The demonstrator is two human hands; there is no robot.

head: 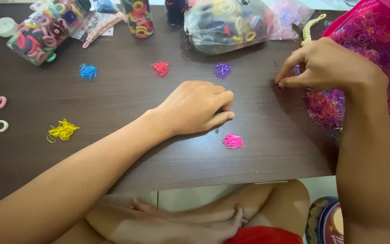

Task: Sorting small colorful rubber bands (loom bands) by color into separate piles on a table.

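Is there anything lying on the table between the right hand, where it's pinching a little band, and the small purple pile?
Nothing visible does. The right hand pinches a tiny band at the table, and only bare dark wood shows between it and the purple pile.

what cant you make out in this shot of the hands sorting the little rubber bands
Head view only:
- Right hand: its fingertips pinch something tiny at the table; too small to tell its colour.
- Left hand: fingers curled under, so anything beneath is hidden.
- Pink basket: cut off by the right and top edges.
- Clear bag of hair ties: top cut off by the frame.
- Round tin: partly behind the right forearm.
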